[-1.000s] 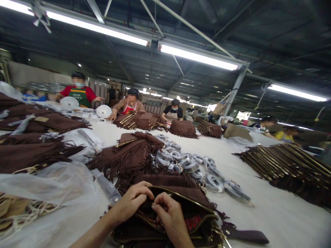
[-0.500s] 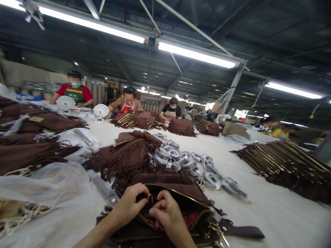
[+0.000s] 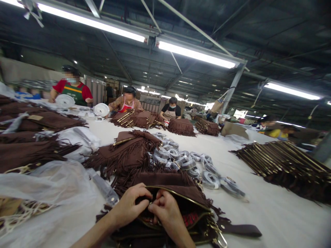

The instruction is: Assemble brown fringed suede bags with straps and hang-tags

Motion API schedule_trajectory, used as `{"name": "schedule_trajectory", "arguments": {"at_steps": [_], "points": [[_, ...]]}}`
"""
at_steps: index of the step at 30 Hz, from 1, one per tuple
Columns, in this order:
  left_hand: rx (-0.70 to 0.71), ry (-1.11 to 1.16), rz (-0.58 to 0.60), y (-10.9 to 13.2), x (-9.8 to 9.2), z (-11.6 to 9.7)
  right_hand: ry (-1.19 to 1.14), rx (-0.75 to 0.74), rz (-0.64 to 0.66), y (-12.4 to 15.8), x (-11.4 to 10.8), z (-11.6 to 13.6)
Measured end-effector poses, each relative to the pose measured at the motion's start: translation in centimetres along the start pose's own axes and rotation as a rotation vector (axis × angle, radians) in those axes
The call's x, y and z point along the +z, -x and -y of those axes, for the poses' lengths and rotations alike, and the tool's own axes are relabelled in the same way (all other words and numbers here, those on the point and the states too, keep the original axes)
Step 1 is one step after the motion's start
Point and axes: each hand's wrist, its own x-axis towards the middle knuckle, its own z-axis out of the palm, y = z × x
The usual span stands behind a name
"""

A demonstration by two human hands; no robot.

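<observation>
A dark brown fringed bag point(image 3: 168, 181) lies in front of me, its gold zipper open and red lettering showing inside. Over the opening, my left hand point(image 3: 133, 203) is closed in a pinch, its fingertips at a small shiny metal ring point(image 3: 150, 203). Right beside it, my right hand point(image 3: 168, 210) is curled, thumb and forefinger pinched at the same ring. What else the fingers hold inside the bag is hidden. A gold clasp point(image 3: 219, 236) and a brown wrist strap point(image 3: 241, 230) stick out at the bag's right end.
Wrapped coiled straps point(image 3: 188, 160) lie beyond the bag, next to more fringed bags point(image 3: 124, 151). Clear plastic point(image 3: 64, 186) covers the left side. A row of gold-zipped bags point(image 3: 287, 165) lies at right on the white table point(image 3: 274, 220). Several co-workers point(image 3: 128, 101) work across it.
My fingertips have drawn closer together, and the metal ring has dropped slightly and is more covered by the fingers. Across the table, the co-worker in red has raised one hand.
</observation>
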Motion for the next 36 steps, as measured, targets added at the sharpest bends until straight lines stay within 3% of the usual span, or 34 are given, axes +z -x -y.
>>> {"name": "schedule_trajectory", "arguments": {"at_steps": [4,8,14,21,28,33,36], "points": [[-0.110,0.009,-0.048,-0.4,0.5,-0.3,0.094,-0.055,-0.016,0.2,0.0,0.0],[-0.103,-0.038,-0.119,-0.4,1.1,-0.5,0.182,-0.126,-0.011,0.8,-0.2,0.7],[-0.102,-0.055,-0.087,-0.1,1.0,-0.8,0.324,-0.225,-0.017,1.3,0.1,1.8],[-0.072,-0.016,-0.089,0.1,0.2,-0.3,0.293,-0.164,-0.013,1.1,-0.2,1.2],[-0.135,0.047,-0.054,-0.4,-0.7,0.3,0.263,-0.134,-0.003,1.0,-0.6,0.4],[-0.119,0.106,-0.021,-0.6,-0.4,0.7,0.172,-0.127,-0.127,0.8,-0.8,0.4],[-0.110,0.099,0.031,-0.3,-0.5,-0.2,0.142,-0.129,-0.227,0.9,-0.9,0.6]]}}
